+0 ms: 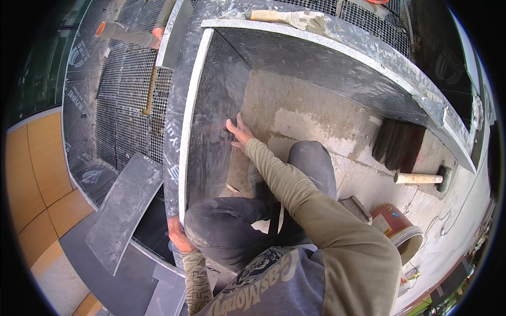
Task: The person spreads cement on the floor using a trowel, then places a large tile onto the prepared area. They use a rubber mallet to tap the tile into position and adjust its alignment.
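Observation:
An upright dark stone panel point(211, 84) with a pale cut edge stands left of my legs, meeting a long curved-looking back panel point(327, 63) at a corner. My right hand point(238, 132) reaches across to the left panel's inner face, fingers spread and apparently touching it. Low at the panel's near end, my left hand point(179, 234) is closed round its edge beside my bent knee. A loose grey slab point(124, 210) leans at an angle further left.
Gridded black mats point(129, 79) and a grey pipe point(124, 37) lie left. A wooden-handled tool point(269, 16) rests on the back ledge. At right are dark ridged pieces point(395, 145), a mallet point(419, 178), a red bucket point(385, 221) and a small block point(354, 208).

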A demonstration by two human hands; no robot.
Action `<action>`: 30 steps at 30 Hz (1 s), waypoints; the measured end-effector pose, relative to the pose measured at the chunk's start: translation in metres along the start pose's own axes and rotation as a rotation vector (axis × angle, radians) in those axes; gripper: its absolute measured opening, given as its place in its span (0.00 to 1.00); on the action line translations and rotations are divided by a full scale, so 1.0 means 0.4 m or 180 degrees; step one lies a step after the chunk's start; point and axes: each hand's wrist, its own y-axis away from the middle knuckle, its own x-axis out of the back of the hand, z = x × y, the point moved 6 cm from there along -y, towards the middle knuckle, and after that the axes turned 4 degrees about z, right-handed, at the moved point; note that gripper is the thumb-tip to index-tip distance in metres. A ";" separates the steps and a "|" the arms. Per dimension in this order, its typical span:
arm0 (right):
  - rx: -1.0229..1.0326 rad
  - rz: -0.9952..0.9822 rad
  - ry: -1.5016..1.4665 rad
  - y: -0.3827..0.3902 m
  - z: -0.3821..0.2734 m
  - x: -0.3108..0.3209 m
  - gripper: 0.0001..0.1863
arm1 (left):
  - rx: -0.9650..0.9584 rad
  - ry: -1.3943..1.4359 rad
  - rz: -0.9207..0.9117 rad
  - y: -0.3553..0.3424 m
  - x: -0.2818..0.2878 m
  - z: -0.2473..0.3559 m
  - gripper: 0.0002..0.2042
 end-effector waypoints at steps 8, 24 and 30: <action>0.0029 0.0092 -0.0049 0.005 -0.024 -0.003 0.71 | -0.0253 -0.0193 0.0089 0.003 -0.003 -0.001 0.23; 0.0296 0.0493 0.0299 -0.011 -0.112 0.015 0.68 | 0.3109 0.3555 0.0245 0.044 -0.064 -0.170 0.24; 0.0279 0.0431 0.0328 -0.027 -0.124 0.007 0.67 | 0.2691 0.3298 0.0430 0.034 -0.042 -0.141 0.26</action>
